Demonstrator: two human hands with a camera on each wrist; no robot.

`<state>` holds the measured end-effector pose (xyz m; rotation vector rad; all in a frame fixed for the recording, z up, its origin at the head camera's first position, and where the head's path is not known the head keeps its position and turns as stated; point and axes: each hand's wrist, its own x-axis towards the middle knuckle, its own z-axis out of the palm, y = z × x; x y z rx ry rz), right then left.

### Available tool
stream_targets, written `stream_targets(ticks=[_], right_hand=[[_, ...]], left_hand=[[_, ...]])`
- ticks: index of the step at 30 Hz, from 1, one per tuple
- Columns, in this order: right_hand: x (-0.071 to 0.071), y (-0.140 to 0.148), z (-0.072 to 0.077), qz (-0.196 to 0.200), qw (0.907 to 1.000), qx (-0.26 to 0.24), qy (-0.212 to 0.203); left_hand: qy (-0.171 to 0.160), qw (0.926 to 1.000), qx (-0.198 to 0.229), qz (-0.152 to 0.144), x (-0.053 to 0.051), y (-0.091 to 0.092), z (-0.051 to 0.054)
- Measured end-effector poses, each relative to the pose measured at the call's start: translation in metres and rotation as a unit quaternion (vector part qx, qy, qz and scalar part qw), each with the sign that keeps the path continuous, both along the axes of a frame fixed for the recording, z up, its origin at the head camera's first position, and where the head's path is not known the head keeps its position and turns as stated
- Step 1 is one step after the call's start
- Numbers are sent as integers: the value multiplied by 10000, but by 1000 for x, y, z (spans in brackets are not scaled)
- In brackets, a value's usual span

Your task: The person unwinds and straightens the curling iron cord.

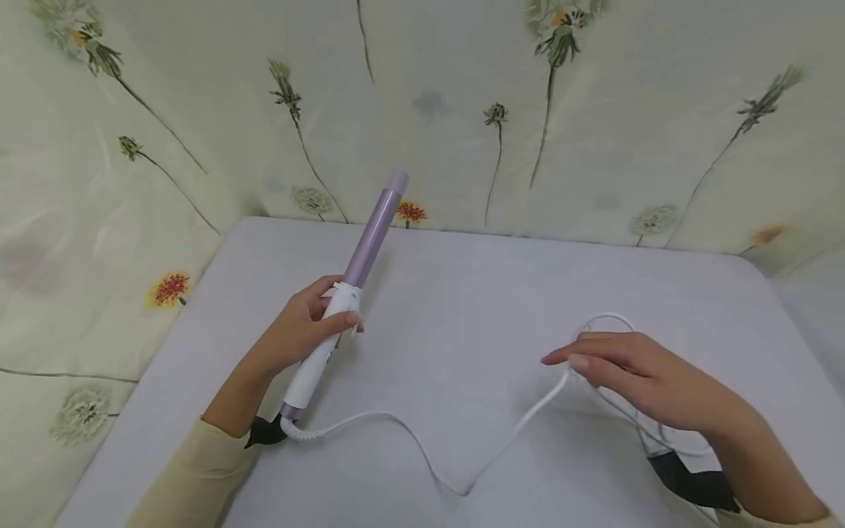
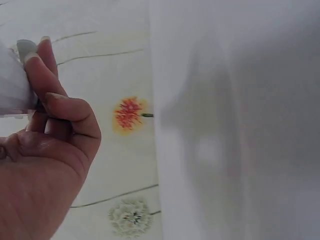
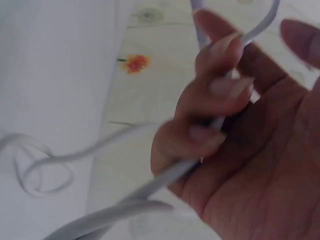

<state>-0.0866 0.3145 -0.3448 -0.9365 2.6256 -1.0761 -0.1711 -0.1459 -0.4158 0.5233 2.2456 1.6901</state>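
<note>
My left hand grips a curling iron by its white handle, and the lilac barrel slants up and away to the right. The left wrist view shows only a part of the white handle at its left edge, with curled fingers beside it. From the handle's lower end a white cord sags onto the table and rises to my right hand. In the right wrist view, several fingers curl round the cord. Thumb and forefinger stand apart there.
A white-covered table lies beneath both hands. Loose loops of the cord hang or lie near my right hand. Behind and to the left is a pale backdrop printed with flowers. Black bands show at the wrists.
</note>
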Motion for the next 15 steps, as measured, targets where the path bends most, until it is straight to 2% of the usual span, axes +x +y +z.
stream_targets(ticks=[1, 4, 7, 10, 12, 15], right_hand=[[-7, -6, -8, -232, 9994, 238, -66], [-29, -24, -34, -822, 9950, 535, -165], [-46, -38, -60, -995, 9927, 668, -103], [-50, -46, -80, -1053, 9891, 1027, 94], [-51, -49, -90, -1090, 9858, 1230, 341], [-50, -51, -97, -1137, 9802, 1429, 769]], left_hand=[[-17, 9999, -138, 57, -3, -3, -3], [-128, 9983, -512, 232, -10, -12, -15], [-242, 9958, -805, 369, -18, -16, -30], [-277, 9930, -1105, 304, -26, -14, -39], [-105, 9897, -1417, 167, -31, -10, -41], [298, 9816, -1881, -160, -38, -3, -37]])
